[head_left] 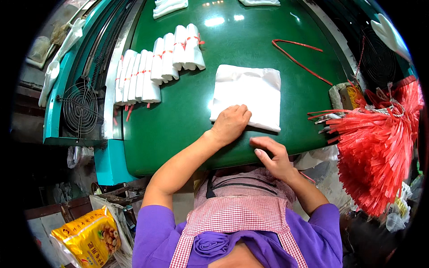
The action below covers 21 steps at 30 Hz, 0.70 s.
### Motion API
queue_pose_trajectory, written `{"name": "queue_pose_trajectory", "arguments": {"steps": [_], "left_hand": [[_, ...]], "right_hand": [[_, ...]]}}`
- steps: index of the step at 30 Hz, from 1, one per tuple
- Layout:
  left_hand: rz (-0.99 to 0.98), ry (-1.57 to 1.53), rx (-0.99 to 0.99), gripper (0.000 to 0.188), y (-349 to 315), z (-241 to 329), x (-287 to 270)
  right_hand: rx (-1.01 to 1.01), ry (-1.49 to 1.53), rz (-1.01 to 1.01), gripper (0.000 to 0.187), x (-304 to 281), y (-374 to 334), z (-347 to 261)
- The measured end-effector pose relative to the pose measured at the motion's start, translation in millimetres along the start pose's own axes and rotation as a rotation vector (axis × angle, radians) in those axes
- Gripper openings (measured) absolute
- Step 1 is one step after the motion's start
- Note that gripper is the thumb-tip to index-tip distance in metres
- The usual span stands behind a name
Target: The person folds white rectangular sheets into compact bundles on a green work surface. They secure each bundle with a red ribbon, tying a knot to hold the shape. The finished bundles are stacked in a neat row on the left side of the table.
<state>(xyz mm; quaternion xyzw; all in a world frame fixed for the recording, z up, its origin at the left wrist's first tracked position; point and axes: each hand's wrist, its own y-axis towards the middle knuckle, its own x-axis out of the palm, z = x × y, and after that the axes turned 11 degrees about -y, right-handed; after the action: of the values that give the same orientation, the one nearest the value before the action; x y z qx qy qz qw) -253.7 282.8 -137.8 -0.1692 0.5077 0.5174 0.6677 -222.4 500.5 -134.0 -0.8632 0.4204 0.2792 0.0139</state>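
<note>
Closest in, one pink checked apron [241,212] over one purple top [154,232] with a single fabric rosette [211,242], and down on the left one yellow printed bag [91,239]. Two hands in play! The right hand [273,156] is by the near edge of the table, loosely open, fingers bent and thumb apart, holding nothing that I can see. Just beyond, the left hand [231,123] is half curled, knuckles up, on the near edge of one flat white stack [250,91]; whether it pinches or only presses, I can't tell. That stack, roughly square, lies mid-width on the one green table [178,134], its sheets too thin to count.

Off to the right hangs one big bunch of red strips [373,152], far too many to number. Over on the left stand one wire coil [80,108] and, farther up the table, a staggered row of white rolls [167,56], about nine by my count, overlapping, with red ties around them. Farther right, one loose red strip [290,56] lies bent in a hook. And at the far end, two more white piles [170,7], partly cut off by the upper edge.
</note>
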Motion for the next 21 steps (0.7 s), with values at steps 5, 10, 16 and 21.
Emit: {"name": "queue_pose_trajectory", "arguments": {"steps": [5,10,16,21], "left_hand": [[-0.079,-0.366,-0.177,0.032,-0.5,-16.3,-16.0],[-0.278,-0.677,0.076,0.041,-39.8,-4.2,-26.8],[-0.473,-0.597,-0.085,0.026,-49.1,1.0,-50.9],[-0.279,-0.19,0.199,0.022,-45.6,10.5,-47.8]], "right_hand": [[0.562,1.101,0.06,0.055,-9.0,17.0,27.9],[0.582,1.105,0.199,0.043,-23.3,39.0,30.8],[-0.084,0.078,-0.11,0.061,-18.6,20.8,22.7],[-0.384,-0.433,-0.257,0.046,-31.3,27.2,29.7]]}}
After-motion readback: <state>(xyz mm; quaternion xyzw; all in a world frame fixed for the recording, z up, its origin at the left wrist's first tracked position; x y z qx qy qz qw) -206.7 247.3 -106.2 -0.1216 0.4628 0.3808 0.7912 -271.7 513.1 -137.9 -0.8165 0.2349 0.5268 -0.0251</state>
